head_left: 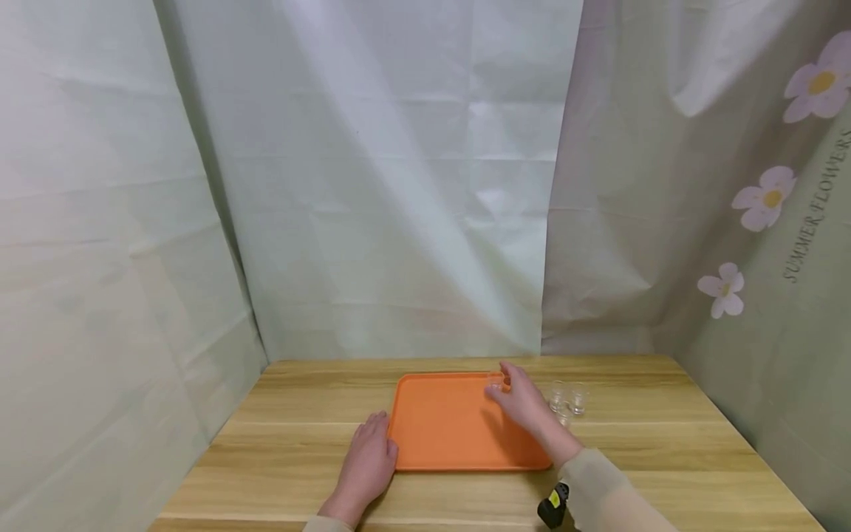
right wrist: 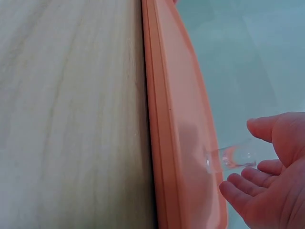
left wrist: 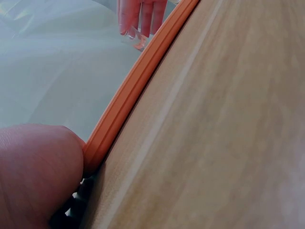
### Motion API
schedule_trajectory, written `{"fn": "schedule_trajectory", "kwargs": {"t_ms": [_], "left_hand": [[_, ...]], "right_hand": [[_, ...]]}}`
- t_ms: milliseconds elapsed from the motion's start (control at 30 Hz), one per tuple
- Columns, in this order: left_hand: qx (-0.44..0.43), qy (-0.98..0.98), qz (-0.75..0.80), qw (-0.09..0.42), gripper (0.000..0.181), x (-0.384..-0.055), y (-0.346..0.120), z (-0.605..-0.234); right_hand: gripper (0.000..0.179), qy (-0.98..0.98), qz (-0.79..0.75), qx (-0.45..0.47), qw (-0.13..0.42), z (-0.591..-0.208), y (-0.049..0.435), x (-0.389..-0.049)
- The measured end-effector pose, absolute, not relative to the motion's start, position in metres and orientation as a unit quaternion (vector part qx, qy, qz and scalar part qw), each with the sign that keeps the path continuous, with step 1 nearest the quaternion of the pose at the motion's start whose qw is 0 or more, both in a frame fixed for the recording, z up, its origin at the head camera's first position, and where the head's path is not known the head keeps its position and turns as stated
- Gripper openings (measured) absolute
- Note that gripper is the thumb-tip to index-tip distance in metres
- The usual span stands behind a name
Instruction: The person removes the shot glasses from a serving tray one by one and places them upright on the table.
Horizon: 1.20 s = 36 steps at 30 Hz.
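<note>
An orange tray [head_left: 445, 428] lies flat on the wooden table. My left hand [head_left: 367, 458] rests at its left edge, fingers extended and thumb beside the rim; the left wrist view shows part of this hand against the tray's corner. Over the tray's far right part, my right hand [head_left: 521, 403] is around a small clear glass [right wrist: 231, 156]. In the right wrist view the thumb stands apart from the glass, the fingers are loosely bent beside it, and its base appears to be on the tray.
Right of the tray, a small group of similar clear glasses [head_left: 577, 399] stands on the wooden table [head_left: 665, 443], close to my right forearm. Pale curtains [head_left: 399, 185] hang behind and on both sides. A black device [head_left: 553, 506] sits at my right wrist.
</note>
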<state>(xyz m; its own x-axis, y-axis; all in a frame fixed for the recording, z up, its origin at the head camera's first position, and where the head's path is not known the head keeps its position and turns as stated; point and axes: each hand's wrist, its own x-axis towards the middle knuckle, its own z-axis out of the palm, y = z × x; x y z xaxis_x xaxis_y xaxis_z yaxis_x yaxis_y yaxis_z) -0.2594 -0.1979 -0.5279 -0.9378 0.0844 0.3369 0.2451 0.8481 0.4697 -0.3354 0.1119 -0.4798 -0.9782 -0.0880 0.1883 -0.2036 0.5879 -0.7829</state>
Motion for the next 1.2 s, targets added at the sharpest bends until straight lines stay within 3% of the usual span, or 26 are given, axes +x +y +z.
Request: {"fn": "schedule_trajectory", "kwargs": {"t_ms": [600,1200], "left_hand": [[-0.096,-0.948,-0.254,0.168,0.045,-0.258,-0.197,-0.530],[-0.087,-0.952,-0.252,0.154,0.046,-0.259,-0.198,-0.528]], "right_hand": [[0.060,-0.872,0.482,0.067,0.055,-0.488,0.109,-0.341],[0.021,-0.877,0.471,0.063,0.074,-0.493,0.108,-0.341]]}}
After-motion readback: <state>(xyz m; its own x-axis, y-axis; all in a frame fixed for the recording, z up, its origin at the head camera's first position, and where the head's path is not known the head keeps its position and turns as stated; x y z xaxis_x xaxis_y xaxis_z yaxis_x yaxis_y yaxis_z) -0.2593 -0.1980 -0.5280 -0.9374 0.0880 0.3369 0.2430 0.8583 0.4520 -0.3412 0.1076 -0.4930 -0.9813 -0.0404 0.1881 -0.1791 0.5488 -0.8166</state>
